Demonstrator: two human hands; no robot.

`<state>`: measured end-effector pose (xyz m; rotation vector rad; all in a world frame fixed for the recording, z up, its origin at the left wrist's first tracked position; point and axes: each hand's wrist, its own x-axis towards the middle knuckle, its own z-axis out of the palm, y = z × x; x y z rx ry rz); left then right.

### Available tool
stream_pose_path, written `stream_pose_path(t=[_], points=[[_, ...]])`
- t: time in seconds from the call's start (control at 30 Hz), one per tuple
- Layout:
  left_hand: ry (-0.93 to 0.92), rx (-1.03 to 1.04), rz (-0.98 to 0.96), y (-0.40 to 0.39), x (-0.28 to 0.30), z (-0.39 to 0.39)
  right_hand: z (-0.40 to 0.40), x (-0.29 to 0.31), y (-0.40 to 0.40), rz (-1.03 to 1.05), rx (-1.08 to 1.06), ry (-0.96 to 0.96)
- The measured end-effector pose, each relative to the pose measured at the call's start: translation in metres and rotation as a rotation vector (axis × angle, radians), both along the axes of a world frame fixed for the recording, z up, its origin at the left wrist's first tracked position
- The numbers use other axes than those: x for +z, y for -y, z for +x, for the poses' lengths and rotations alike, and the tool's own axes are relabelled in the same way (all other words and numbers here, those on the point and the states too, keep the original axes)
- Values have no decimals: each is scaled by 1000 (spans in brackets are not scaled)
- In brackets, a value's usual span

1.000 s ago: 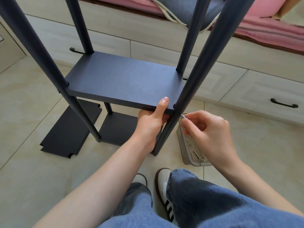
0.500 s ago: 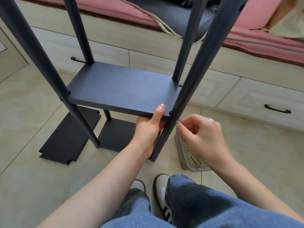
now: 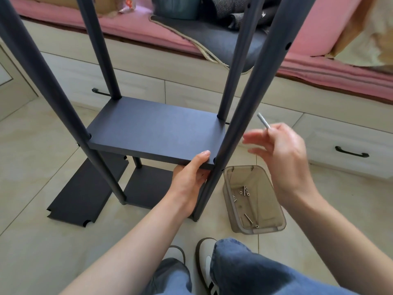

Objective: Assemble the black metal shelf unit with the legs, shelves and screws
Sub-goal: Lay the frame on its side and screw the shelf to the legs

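The black shelf unit stands on the floor with several upright legs; the near right leg [image 3: 240, 116] runs up past my hands. A middle shelf [image 3: 153, 130] sits between the legs and a bottom shelf [image 3: 146, 186] lies below it. My left hand [image 3: 189, 179] grips the middle shelf's near right corner, thumb on top and fingers underneath. My right hand [image 3: 278, 154] is raised to the right of the leg and pinches a silver hex key [image 3: 263, 123] that points up and to the left. Its other fingers are spread.
A clear grey plastic bin [image 3: 268, 188] with several screws stands on the tile floor right of the near leg. A loose black shelf panel [image 3: 83, 194] lies flat at the left. White drawers with black handles [image 3: 352, 154] and a pink cushion run behind. My shoes are below.
My right hand has pulled away from the leg's screw hole, rising to the right with the hex key. The bin under it now shows. My left hand stays on the shelf corner.
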<state>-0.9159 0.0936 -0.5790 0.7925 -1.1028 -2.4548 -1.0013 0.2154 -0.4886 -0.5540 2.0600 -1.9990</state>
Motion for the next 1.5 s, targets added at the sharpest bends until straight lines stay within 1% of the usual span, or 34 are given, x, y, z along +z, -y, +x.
stream_pose_path(t=[0.1,0.2,0.33,0.43,0.53,0.67,0.97,1.33,1.5], points=[[1,-34,-22,-2,3,-3,-1,24,24,-128,102,79],[12,-36,-20,-4,4,-7,3,37,44,-154,170,169],[2,-130,43,3,6,-10,11,38,47,-178,176,163],[-59,-136,96,6,5,-9,9,40,42,-226,134,170],[-50,-185,73,3,3,-5,6,41,44,-250,129,184],[9,-260,15,2,2,-2,10,38,51,-204,150,149],[26,-238,28,2,3,-2,9,36,56,-259,170,177],[23,-214,-3,4,-4,-2,11,33,56,-301,207,214],[18,-213,-28,1,-3,-2,13,28,62,-366,198,240]])
